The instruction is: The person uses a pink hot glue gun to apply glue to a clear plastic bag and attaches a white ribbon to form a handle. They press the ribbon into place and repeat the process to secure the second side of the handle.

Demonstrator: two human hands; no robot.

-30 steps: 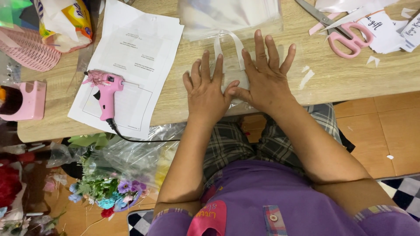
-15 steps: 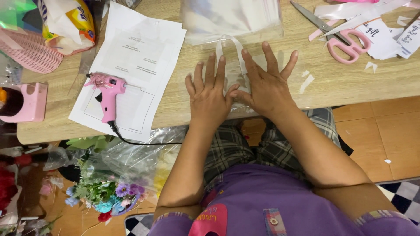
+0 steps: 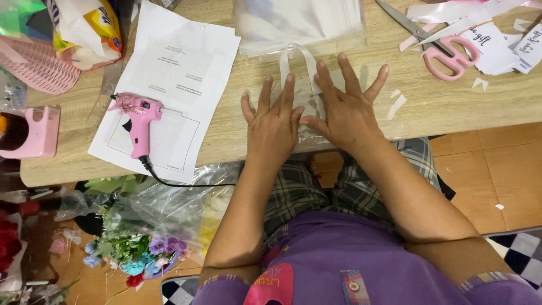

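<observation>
Seen from above, a seated person presses both hands flat on a clear plastic bag (image 3: 305,99) lying at the near edge of a wooden table (image 3: 237,130). The left hand (image 3: 275,127) and right hand (image 3: 344,113) lie side by side, thumbs touching, fingers spread and straight, gripping nothing; the flat palms seem meant to smooth the bag and hold it still. Its white loop handle (image 3: 298,56) points away from the person, toward a stack of clear bags (image 3: 299,22). To the left, a pink glue gun (image 3: 138,121) rests on paper sheets (image 3: 180,73), perhaps to shield the wood. Pink scissors (image 3: 446,53) lie among paper scraps at the right.
</observation>
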